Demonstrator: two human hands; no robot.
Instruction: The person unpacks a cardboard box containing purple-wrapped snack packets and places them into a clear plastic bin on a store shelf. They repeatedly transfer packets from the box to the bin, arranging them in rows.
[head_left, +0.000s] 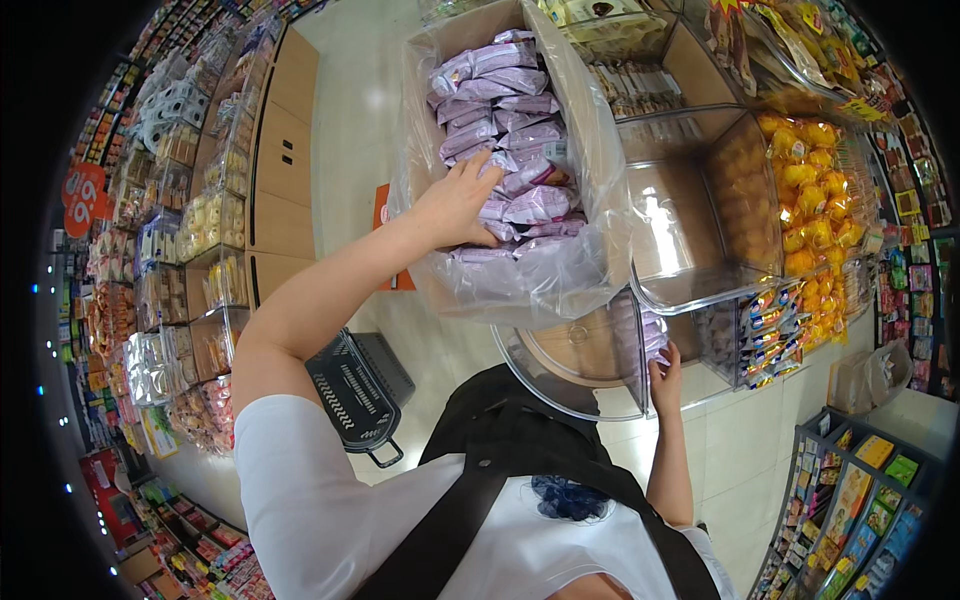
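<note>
My left hand (463, 196) reaches into a large carton lined with clear plastic (604, 176). Its fingers are spread over the purple wrapped packets (536, 135), which lie in stacked rows. Lower and to the right, my right hand (665, 379) is at a clear plastic bin, beside an upright clear panel (636, 360). Its thumb and fingertips close on the lower end of a purple packet (655, 335), with more purple wrapping showing behind the panel. A rounded clear lid (551, 367) juts out just left of that panel, below the carton.
Next to the carton is a clear bin (667, 225) with bare inner walls. Yellow wrapped goods (814, 187) fill displays farther right. A dark plastic basket (352, 390) stands on the floor at left, near wooden cabinets (283, 157) and stocked shelves. A low snack rack (855, 495) is at lower right.
</note>
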